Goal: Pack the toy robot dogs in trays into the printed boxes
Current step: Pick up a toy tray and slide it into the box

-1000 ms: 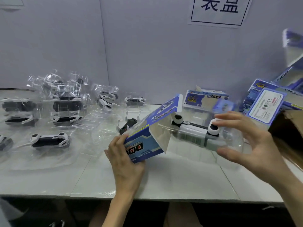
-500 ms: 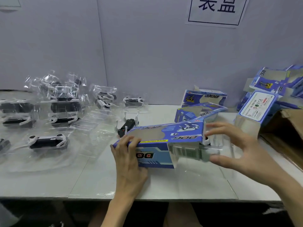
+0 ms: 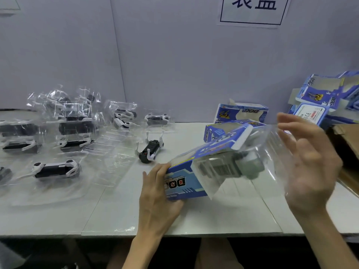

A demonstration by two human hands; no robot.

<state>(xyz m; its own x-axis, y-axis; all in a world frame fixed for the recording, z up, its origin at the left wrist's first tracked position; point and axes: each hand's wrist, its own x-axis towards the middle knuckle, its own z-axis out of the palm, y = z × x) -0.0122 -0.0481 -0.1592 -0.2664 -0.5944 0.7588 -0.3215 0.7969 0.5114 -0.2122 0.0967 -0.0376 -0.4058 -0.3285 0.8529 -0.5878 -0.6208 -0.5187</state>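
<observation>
- L hand (image 3: 157, 199) grips near-left end of printed box (image 3: 186, 183): fingers curled over its top edge, thumb on the near side.
- Box is blue w/ "DOG" lettering upside down to the camera. Its left end is low by the desk (image 3: 223, 216), its right end tilted up and open.
- Clear tray (image 3: 272, 144) w/ grey toy robot dog (image 3: 229, 167) sticks out of box's open right end, partly inside. It's blurred, so details are hard to read.
- R hand (image 3: 310, 167) just right of box, at tray's outer end: fingers spread and nearly straight, palm facing tray. Blur means I can't tell if it touches the tray.
- Loose black-and-white dog (image 3: 150, 152) lies on the desk just behind-left of box.
- Flat clear trays (image 3: 108, 152) lie left of box, beyond the loose dog.
- Trayed dogs (image 3: 56, 169) sit further left of box, several of them, in rows running toward the wall.
- Two more printed boxes (image 3: 242, 112) stand directly behind box, near the wall.
- Pile of printed boxes (image 3: 318, 94) is behind-right of box, w/ brown carton (image 3: 345, 140) just in front of the pile.
- Grey wall far behind box carries a paper sign (image 3: 252, 8) w/ dark characters in a frame.
</observation>
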